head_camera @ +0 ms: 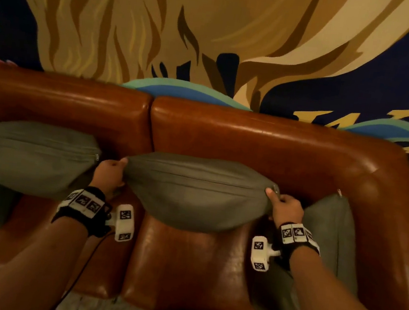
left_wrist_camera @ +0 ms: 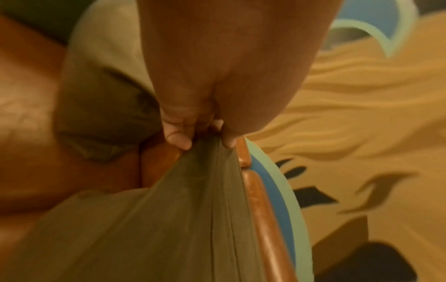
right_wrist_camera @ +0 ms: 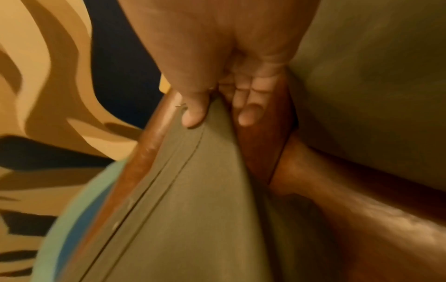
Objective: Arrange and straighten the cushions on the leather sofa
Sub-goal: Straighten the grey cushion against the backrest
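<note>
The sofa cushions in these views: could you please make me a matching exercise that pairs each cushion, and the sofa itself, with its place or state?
Things:
1. middle cushion
2. left cushion
3. right cushion
4. sofa

Places or states:
A. brown leather, in front of a painted wall
B. stands against the right armrest
C. pinched at both top corners by the left hand and the right hand
D. leans on the backrest, untouched by either hand

Pairs: 1-C, 2-D, 3-B, 4-A
</note>
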Demonstrator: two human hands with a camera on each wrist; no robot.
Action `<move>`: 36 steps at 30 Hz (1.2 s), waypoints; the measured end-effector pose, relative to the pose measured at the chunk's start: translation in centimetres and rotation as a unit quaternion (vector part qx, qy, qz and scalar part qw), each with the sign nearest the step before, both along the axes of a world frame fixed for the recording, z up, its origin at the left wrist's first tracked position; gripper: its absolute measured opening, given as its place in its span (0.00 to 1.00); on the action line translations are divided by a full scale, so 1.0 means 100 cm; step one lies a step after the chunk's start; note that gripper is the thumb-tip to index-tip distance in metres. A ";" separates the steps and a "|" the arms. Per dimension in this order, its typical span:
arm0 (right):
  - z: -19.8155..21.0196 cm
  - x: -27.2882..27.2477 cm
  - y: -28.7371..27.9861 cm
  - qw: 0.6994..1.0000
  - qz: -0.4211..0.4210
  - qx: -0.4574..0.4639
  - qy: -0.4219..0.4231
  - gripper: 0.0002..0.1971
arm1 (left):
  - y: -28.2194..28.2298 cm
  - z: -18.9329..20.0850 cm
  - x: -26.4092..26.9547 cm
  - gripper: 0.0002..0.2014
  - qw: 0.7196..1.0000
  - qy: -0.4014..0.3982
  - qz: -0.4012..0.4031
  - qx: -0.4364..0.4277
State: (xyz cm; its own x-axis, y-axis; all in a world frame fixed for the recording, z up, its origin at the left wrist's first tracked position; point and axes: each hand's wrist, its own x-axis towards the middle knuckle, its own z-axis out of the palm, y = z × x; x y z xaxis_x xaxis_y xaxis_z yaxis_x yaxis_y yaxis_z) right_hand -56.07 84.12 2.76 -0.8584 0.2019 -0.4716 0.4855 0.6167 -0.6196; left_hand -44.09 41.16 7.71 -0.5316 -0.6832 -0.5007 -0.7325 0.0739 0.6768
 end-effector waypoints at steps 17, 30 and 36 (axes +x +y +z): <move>0.003 -0.026 0.059 0.991 -0.084 0.095 -0.049 0.25 | 0.062 -0.061 -0.067 0.19 0.988 -0.059 -0.132 -0.060; -0.025 0.024 -0.035 0.866 0.405 0.291 0.045 0.32 | 0.055 -0.063 -0.062 0.23 0.996 -0.019 -0.060 0.056; -0.001 -0.014 0.052 0.946 0.110 0.303 0.017 0.31 | 0.052 -0.059 -0.061 0.27 0.994 -0.028 -0.047 0.090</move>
State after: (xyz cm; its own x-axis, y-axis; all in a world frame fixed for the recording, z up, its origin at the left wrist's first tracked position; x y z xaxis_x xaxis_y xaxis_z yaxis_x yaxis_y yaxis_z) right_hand -57.49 89.27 2.63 -0.9239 0.2409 -0.2972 0.2899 0.9478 -0.1328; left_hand -50.16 46.36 1.81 -0.5560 -0.5289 -0.6412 -0.7653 0.0249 0.6432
